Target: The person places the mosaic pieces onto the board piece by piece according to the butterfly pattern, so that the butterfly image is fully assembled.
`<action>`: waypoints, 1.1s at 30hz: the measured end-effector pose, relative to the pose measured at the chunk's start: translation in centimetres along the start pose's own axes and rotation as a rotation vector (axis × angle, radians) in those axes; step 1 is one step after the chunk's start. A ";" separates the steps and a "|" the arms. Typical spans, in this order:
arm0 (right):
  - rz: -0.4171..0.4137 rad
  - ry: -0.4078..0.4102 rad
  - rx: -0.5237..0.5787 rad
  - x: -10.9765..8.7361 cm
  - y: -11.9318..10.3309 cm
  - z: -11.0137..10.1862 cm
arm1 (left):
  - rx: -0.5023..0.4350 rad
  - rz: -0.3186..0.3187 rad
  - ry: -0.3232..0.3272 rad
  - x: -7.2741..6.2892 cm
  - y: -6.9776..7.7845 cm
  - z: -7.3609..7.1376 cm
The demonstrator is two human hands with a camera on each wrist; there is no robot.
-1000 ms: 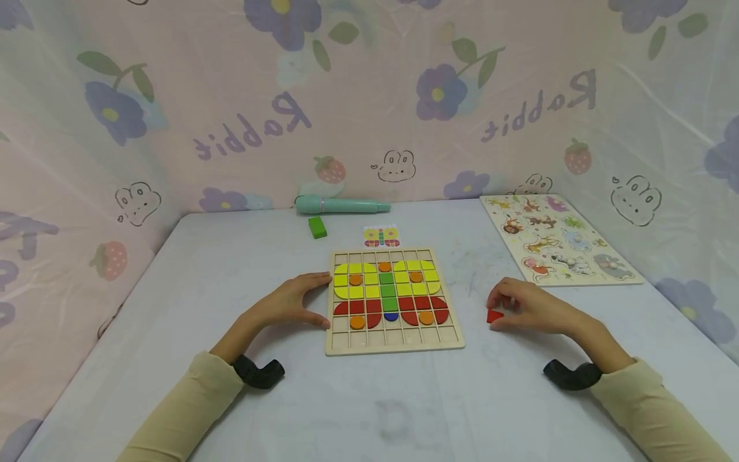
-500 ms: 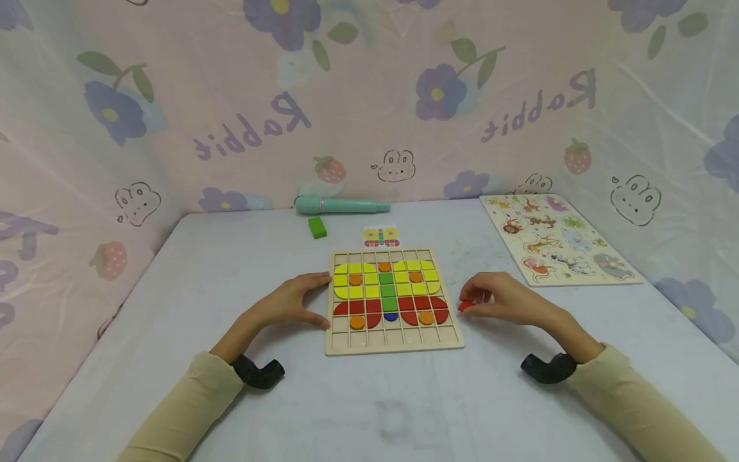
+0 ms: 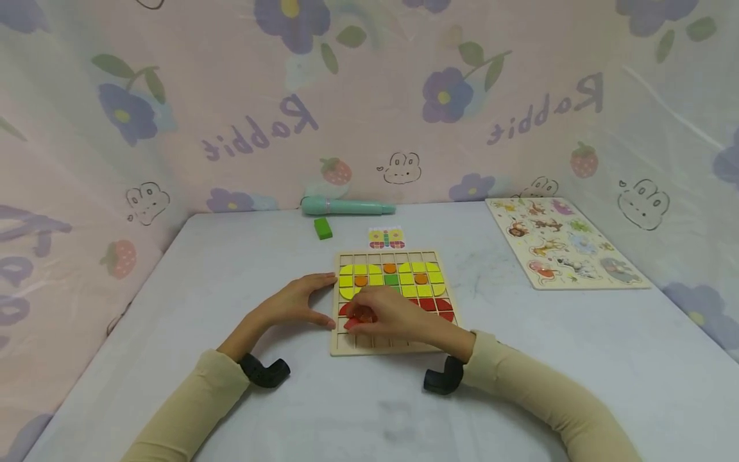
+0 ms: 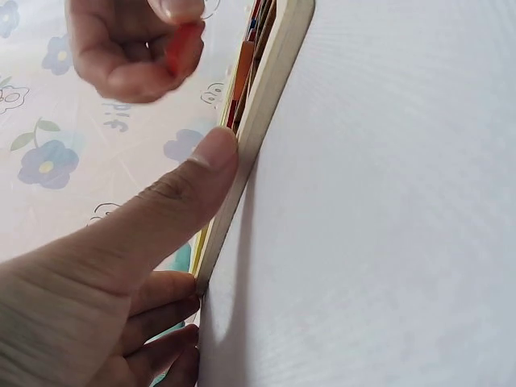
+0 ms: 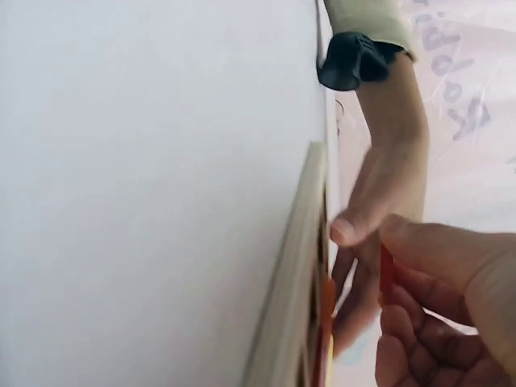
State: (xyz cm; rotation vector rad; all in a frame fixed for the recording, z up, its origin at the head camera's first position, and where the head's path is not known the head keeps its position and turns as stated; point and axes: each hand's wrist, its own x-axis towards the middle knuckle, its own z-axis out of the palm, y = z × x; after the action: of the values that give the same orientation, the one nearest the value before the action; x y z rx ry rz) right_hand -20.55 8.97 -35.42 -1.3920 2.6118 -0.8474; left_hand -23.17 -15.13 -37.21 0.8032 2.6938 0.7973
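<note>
My right hand (image 3: 383, 314) is over the lower left part of the wooden grid board (image 3: 340, 350), pinching a small red puzzle tile (image 5: 386, 274) between thumb and fingers. In the left wrist view the same red tile shows above the board's edge. My left hand (image 3: 297, 301) rests at the board's left side, thumb and fingertips touching the edge, fingers fairly straight. Yellow tiles (image 3: 427, 292), red tiles (image 3: 443, 305), orange discs (image 3: 421, 278) and a green square (image 3: 391, 280) fill cells in a butterfly shape. The right hand hides the board's lower middle.
Behind the board lies a butterfly picture card (image 3: 387, 237). A green block (image 3: 323, 228) and a teal microphone-shaped object (image 3: 346, 206) are near the back edge. An animal puzzle board (image 3: 568, 244) lies at the back right. A patterned cloth wall (image 3: 369, 96) encloses the table.
My right hand has carried the red tile leftward from the table right of the board to above its lower left cells. The left hand stays at the board's edge; the head view shifts slightly.
</note>
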 end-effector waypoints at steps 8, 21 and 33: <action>0.026 0.015 0.019 1.4 0.5 1.6 | -0.003 0.028 0.015 -0.2 0.1 -0.1; 0.048 0.001 0.045 1.5 0.9 2.1 | 0.005 0.055 0.022 0.1 -0.4 0.2; 0.052 0.007 0.006 1.2 1.0 1.9 | 0.007 0.030 0.013 0.1 -0.2 0.1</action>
State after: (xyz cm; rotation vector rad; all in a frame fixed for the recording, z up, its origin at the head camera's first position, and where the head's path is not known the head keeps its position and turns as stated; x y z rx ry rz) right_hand -21.41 7.59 -37.30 -1.3157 2.6360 -0.8547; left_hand -23.33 -15.17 -37.40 0.8452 2.7031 0.8035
